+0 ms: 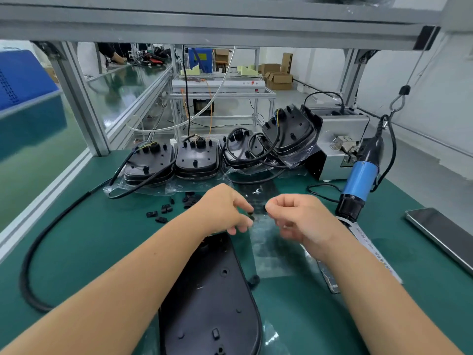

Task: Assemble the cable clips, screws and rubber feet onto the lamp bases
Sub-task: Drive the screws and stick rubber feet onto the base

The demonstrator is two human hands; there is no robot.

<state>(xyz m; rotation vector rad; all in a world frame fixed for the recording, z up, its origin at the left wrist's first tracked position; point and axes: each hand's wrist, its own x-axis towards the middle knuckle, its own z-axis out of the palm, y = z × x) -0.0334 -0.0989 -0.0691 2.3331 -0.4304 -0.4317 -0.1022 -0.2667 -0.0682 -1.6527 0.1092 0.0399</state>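
A black lamp base [212,298] is laid underside up on the green bench mat [89,239], directly below and between the two forearms, its narrow end reaching up to just beneath the left hand [225,211]. Both hands are held just above the mat beyond that narrow end, close together but not touching. The fingers of the left hand are curled, and a small black part [250,216], probably a rubber foot, is pinched at their tips. The right hand [297,216] is likewise curled, with a small dark piece [265,208] pinched between thumb and forefinger; what that piece is cannot be told through the blur. A transparent plastic sheet [271,242] is spread on the mat under the hands.

A loose scatter of black cable clips [166,208] is seen on the mat to the left of the left hand, well within reach of it. Further back, stacks of lamp bases with cables [197,160] are lined up along the rear edge of the bench. A blue electric screwdriver [358,180] is hung to the right of the right hand, beside a grey screw feeder [337,139]. A phone [440,237] is laid flat at the right edge of the mat.
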